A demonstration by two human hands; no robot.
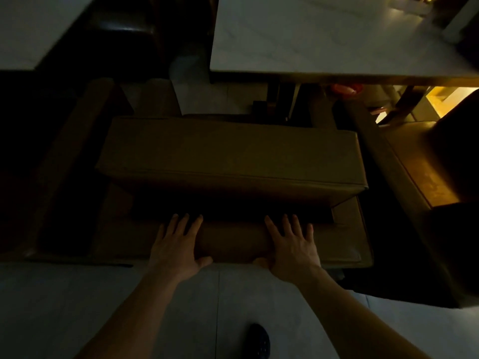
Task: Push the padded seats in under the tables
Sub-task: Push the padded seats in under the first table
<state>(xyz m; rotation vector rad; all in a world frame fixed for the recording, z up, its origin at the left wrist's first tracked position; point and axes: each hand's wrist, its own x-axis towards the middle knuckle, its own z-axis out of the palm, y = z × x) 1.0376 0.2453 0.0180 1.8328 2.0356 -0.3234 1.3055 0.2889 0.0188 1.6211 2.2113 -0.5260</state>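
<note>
A tan padded bench seat (233, 156) fills the middle of the dim head view, its long cushion lying crosswise in front of a white table (324, 42) at the upper right. My left hand (176, 244) and my right hand (293, 244) rest flat, fingers spread, on the seat's lower near ledge (233, 242), thumbs hooked over its front edge. Neither hand holds anything. The seat's far edge sits just short of the table's near edge.
A second white table (31, 29) is at the upper left with a dark chair (124, 35) beside it. Another padded seat (420, 172) stands at the right, a dark bench (67, 164) at the left. Pale tiled floor (103, 307) and my shoe (259, 340) lie below.
</note>
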